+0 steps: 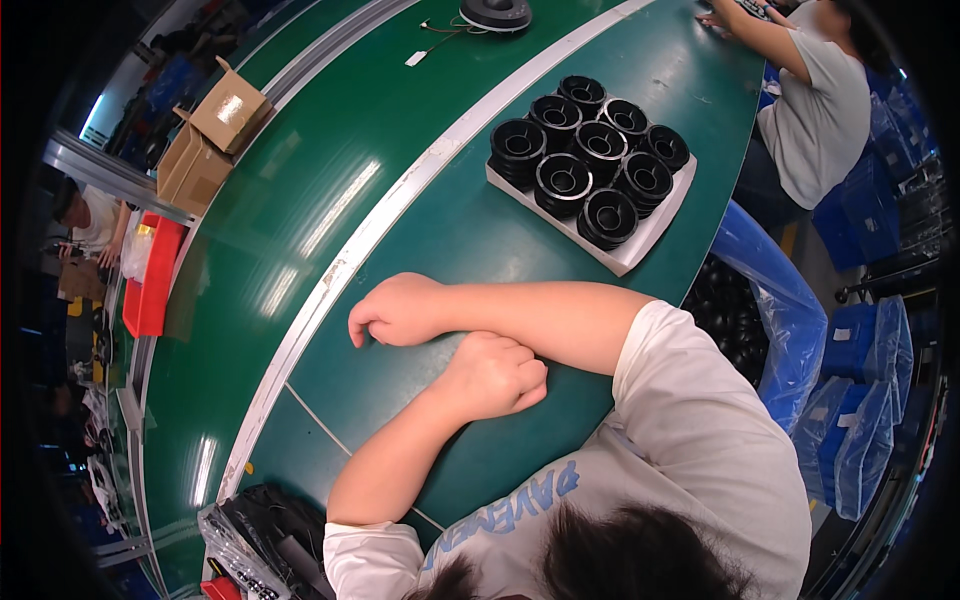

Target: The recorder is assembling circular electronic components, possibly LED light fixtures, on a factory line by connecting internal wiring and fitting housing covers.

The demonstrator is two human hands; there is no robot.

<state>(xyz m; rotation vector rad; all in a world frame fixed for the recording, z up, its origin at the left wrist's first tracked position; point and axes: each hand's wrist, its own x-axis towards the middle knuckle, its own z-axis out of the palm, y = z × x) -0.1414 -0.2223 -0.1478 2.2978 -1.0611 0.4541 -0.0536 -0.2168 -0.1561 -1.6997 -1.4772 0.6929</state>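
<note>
My forearms lie crossed on the green table [450,230]. My right hand [395,312] reaches across to the left and rests on the table top with its fingers curled under, holding nothing. My left hand [497,375] is a closed fist resting against my right forearm, also with nothing in it. The nearest objects are several black round ring-shaped parts [590,160] packed on a white tray [640,250], beyond my right arm and apart from both hands.
A silver rail [400,205] splits the table lengthwise. Open cardboard boxes [215,130] and a red bin [150,280] sit far left. Another person [815,100] works at the top right. Blue plastic bags [790,330] of black parts stand at right. A bag of dark parts [260,535] lies lower left.
</note>
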